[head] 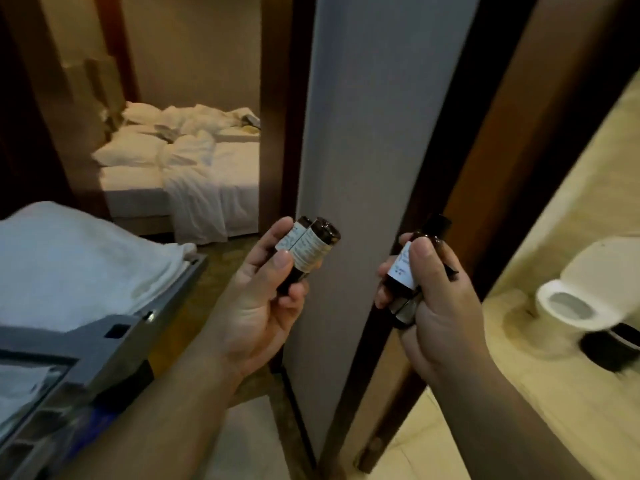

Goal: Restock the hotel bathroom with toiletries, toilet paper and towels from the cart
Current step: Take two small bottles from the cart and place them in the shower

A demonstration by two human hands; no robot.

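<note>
A pale wall (363, 133) splits the view, with a bed (207, 181) beyond on the left and a toilet (585, 271) on the right. The cart (104, 341) at lower left carries folded towels (69, 265). The left hand (263, 306) grips two dark bottles (310, 245); the right hand (436, 313) curls round another bottle (403, 268), just beside the doorway.

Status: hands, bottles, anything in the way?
Left hand grips two dark toiletry bottles. Right hand grips a third bottle. Towels on cart. Wall end dead ahead, toilet to its right.
</note>
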